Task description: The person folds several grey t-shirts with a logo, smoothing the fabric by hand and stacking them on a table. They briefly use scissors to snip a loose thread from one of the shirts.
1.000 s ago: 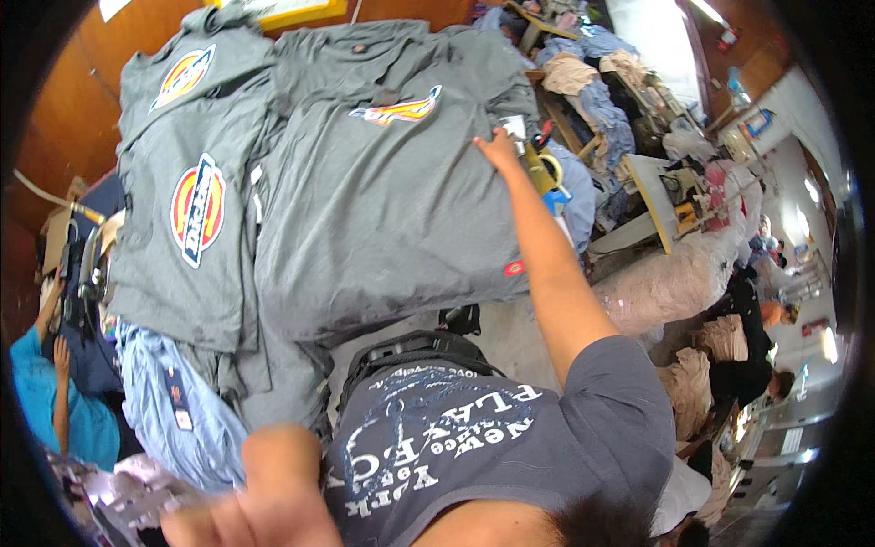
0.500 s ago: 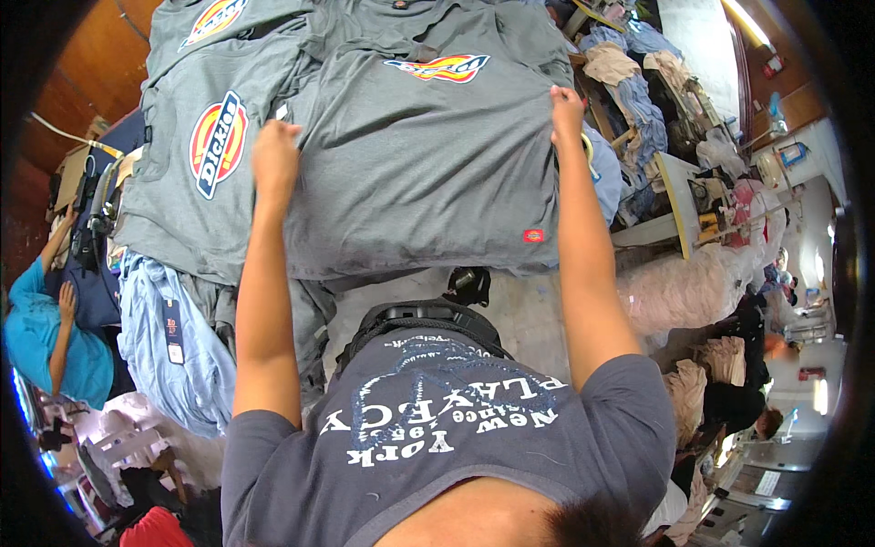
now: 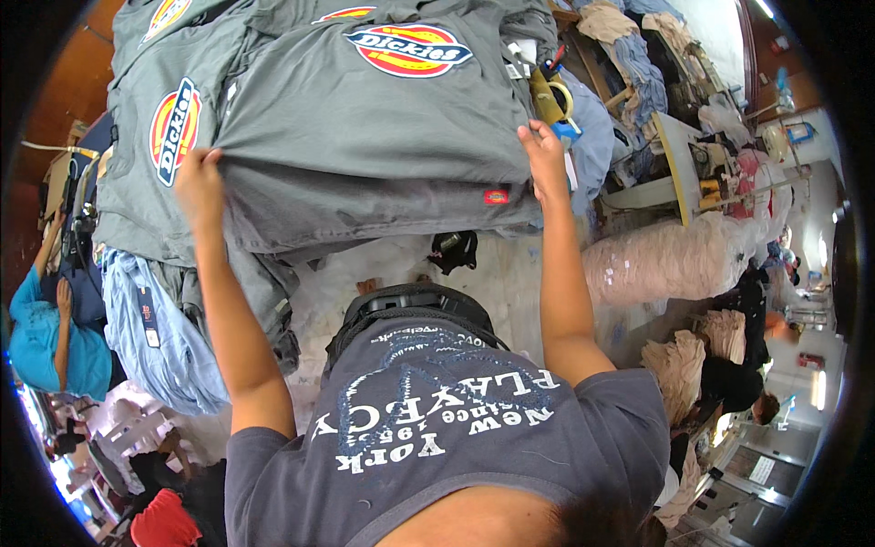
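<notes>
A grey T-shirt (image 3: 392,123) with a large oval red, yellow and blue print lies across the table before me. My left hand (image 3: 200,190), slightly blurred, pinches its near left edge, and my right hand (image 3: 545,164) pinches the near right corner. Between the two hands the edge is stretched fairly straight. More grey cloth (image 3: 365,211) hangs in folds below that edge, with a small red label (image 3: 496,197) at its lower right. To the left lies another grey T-shirt (image 3: 128,196) with the same kind of print, close beside my left hand.
Past my right hand are a yellow tape roll (image 3: 567,96) and light blue cloth (image 3: 592,132). A plastic-wrapped bundle (image 3: 656,269) lies at the right. Light blue garments (image 3: 169,337) hang at the left, near a person in a blue shirt (image 3: 64,333).
Both hands have come nearer to me and a little left, drawing the T-shirt's edge along. Its print, creased before, now lies flat, and the tape roll at the right is more exposed.
</notes>
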`<state>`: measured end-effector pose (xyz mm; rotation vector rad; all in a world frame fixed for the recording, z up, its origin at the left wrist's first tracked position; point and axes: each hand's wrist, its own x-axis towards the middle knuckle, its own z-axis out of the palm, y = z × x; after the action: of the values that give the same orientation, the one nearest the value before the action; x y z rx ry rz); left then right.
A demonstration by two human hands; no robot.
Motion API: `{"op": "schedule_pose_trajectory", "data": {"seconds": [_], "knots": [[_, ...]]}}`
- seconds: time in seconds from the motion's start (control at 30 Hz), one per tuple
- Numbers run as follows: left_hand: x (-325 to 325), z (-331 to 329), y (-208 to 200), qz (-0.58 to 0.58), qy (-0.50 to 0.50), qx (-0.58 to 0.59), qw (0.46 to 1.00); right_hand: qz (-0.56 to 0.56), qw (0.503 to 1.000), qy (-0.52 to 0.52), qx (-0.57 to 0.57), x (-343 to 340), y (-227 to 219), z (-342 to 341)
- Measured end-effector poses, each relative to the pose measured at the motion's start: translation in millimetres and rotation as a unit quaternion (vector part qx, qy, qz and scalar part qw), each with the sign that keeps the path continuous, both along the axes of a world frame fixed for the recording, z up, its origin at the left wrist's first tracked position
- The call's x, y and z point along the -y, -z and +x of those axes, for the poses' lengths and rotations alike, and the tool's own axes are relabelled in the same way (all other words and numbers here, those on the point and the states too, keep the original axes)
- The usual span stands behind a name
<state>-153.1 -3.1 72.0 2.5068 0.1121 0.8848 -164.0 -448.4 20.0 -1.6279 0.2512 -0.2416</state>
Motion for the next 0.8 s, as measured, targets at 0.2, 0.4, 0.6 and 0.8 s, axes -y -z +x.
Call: {"op": "schedule_pose_trajectory", "data": {"seconds": [0.2,0.4,0.6,0.8], "knots": [[-56.8,-145.1,19.1,-0.031,-0.024,-0.433,0.901,-0.116,0.941,-0.191,-0.254,21.7,-20.7,-71.4],[-1.6,-121.9,53.8,-0.01,0.022,-0.214,0.977,-0.185,0.981,-0.058,-0.029,8.7,18.3,-78.3],[63.7,-40.0,39.2,0.189,0.142,-0.126,0.963,-0.419,0.908,-0.001,0.013,-6.3,23.6,-43.4],[33.6,-49.6,35.9,0.232,0.097,-0.16,0.954,0.197,0.98,-0.028,-0.029,29.9,23.5,-64.0]]}}
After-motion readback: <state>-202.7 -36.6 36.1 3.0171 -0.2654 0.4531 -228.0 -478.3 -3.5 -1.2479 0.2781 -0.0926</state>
